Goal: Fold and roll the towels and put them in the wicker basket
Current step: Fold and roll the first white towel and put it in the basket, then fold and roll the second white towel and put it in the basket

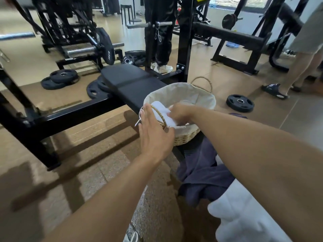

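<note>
A wicker basket (pixel 187 137) with a cream cloth lining stands on the near end of a black padded bench (pixel 132 82). A rolled white towel (pixel 161 111) lies inside it at the left. My right hand (pixel 180 113) reaches into the basket and holds that roll from the right. My left hand (pixel 153 131) rests flat with straight fingers against the basket's near left handle and rim. A dark blue towel (pixel 201 170) hangs off the bench below the basket. A white towel (pixel 241 215) lies at the lower right.
Black weight plates (pixel 60 78) lie on the floor left of the bench, another plate (pixel 240 103) to the right. A black rack frame (pixel 183 41) stands behind the bench. One person's legs (pixel 160 41) stand behind the rack, another person's legs (pixel 297 70) at far right.
</note>
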